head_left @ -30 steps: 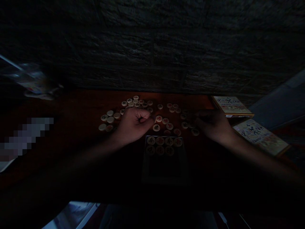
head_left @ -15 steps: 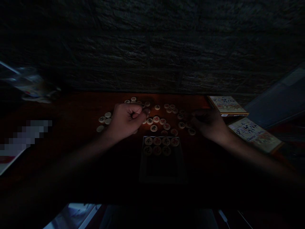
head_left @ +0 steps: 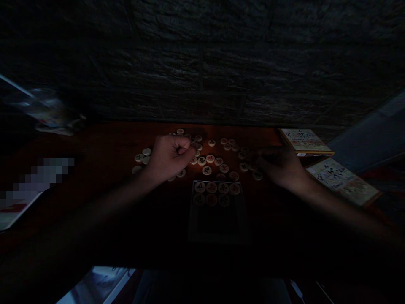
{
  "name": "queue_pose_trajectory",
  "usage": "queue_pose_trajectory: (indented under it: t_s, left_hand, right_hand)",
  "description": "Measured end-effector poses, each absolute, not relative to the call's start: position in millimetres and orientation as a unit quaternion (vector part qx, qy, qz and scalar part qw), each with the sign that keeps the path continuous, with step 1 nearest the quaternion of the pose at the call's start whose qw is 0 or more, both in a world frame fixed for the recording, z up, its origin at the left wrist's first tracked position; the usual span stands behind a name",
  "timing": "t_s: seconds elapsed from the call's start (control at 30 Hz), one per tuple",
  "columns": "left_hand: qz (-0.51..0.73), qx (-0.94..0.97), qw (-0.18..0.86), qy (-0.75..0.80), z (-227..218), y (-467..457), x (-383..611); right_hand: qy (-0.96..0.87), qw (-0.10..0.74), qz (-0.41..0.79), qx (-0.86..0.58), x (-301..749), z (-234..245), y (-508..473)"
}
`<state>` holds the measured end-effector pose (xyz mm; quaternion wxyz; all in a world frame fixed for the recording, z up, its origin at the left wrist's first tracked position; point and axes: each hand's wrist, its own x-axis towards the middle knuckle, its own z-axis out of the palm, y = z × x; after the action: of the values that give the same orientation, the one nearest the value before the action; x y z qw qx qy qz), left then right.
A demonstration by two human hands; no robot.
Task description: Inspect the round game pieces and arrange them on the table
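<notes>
We are holding our left hand [head_left: 166,157] and right hand [head_left: 281,168] curled, their grasp impossible to tell, near pale, round, character-marked discs [head_left: 210,158] on the reddish-brown wooden counter [head_left: 117,137], likely proving light, hard, best pinched by the rim.

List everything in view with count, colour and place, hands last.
Tray: one, dark, near centre
Pieces in tray: seven, pale, red or black characters, two far rows
Loose pieces: many, pale, beyond tray
Boxes: two, pale with dark lettering, right
Table: one, red-brown, under tray
Wall: one, dark grey, behind
Plastic item: one, clear, far left
Pixelated item: one, greyish, left
Panel: one, blue-grey, right
Unclear item: one, bluish white, bottom left
Slim items: two, pale, bottom right
Left hand: one, dim, centre-left
Right hand: one, shadowed, centre-right
</notes>
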<state>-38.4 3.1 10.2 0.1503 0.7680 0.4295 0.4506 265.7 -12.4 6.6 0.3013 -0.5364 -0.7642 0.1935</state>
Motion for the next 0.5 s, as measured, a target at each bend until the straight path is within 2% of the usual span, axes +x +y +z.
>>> queue_pose_trajectory:
  t_s: [0.5]
  left_hand:
    - [0.435,0.776,0.158,0.428,8.9,1.6,-38.1]
  right_hand:
    - [-0.770,0.299,0.207,-0.525,266.8,5.6,-11.8]
